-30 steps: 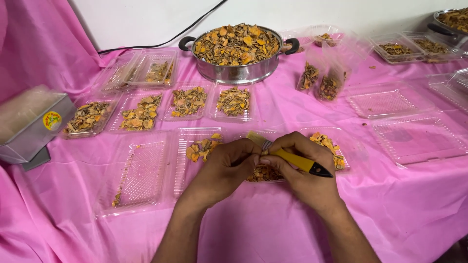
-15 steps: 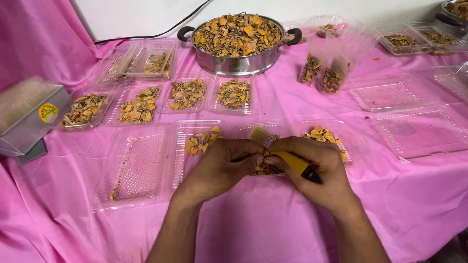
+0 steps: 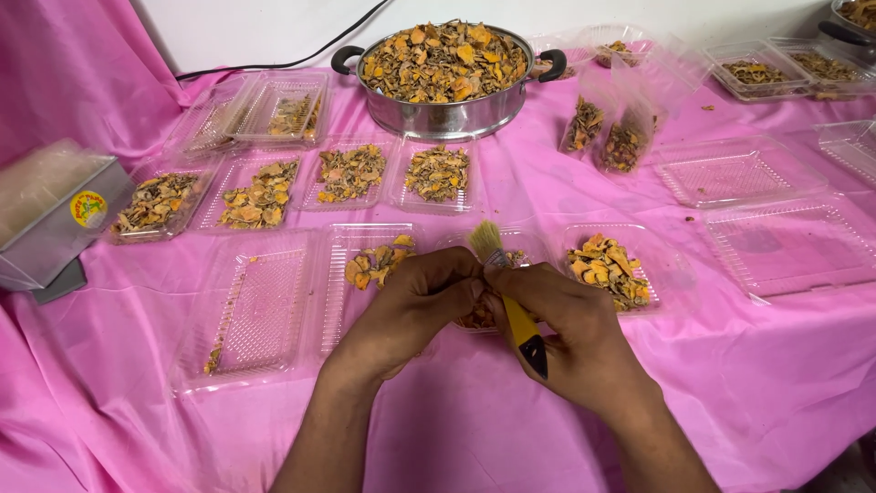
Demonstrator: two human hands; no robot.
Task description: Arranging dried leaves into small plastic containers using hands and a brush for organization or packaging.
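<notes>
My right hand [image 3: 575, 333] grips a small paintbrush [image 3: 511, 301] with a yellow and black handle; its pale bristles point up and away from me. My left hand [image 3: 411, 306] is curled tight against the right one, its fingers closed by the brush's metal ferrule. What the left fingers pinch is hidden. Both hands hover over a clear plastic tray [image 3: 534, 245] holding dried yellow-orange slices. Another clear tray [image 3: 662, 274] with a heap of the same slices lies just right of my hands, and one clear tray [image 3: 342, 301] with a few slices lies just left.
A steel pot [image 3: 447, 114] heaped with dried slices stands at the back centre. Several filled clear trays [image 3: 265, 192] form a row in front of it. Empty trays [image 3: 794, 246] lie at the right, a nearly empty one [image 3: 251, 315] at the left. A grey box [image 3: 50, 228] sits far left.
The view has tilted down slightly, so the table contents sit higher in frame. My hands stay together with the brush; the bristles now stick up more clearly above my fingers.
</notes>
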